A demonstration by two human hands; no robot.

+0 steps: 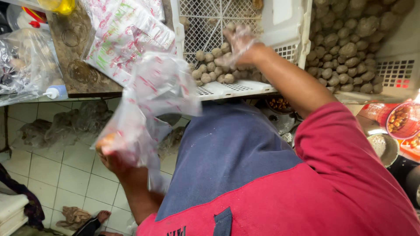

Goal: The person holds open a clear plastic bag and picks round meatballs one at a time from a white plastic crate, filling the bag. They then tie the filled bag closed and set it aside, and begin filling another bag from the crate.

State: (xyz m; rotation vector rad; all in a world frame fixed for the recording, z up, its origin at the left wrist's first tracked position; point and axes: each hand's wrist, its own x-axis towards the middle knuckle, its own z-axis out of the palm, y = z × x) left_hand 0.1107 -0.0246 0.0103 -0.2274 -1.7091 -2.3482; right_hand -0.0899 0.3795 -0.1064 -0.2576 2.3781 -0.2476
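Note:
My left hand (pixel 109 154) holds up a clear plastic bag with red print (pixel 151 98), gripping it at the lower edge in front of my blue apron. My right hand (pixel 239 43), in a thin clear glove, reaches forward into a white slatted crate (pixel 245 89). It rests on a heap of small grey-brown round balls (pixel 212 70) in the crate's near corner. The gloved fingers are blurred, so their grip on the balls is unclear.
A second crate (pixel 396 72) heaped with the same balls (pixel 345 43) stands at the right. A stack of printed bags (pixel 120 37) lies on a wooden table (pixel 72 65), with a white squeeze bottle (pixel 54 91). Grey bags (pixel 65 124) and another person's foot (pixel 103 215) are on the tiled floor.

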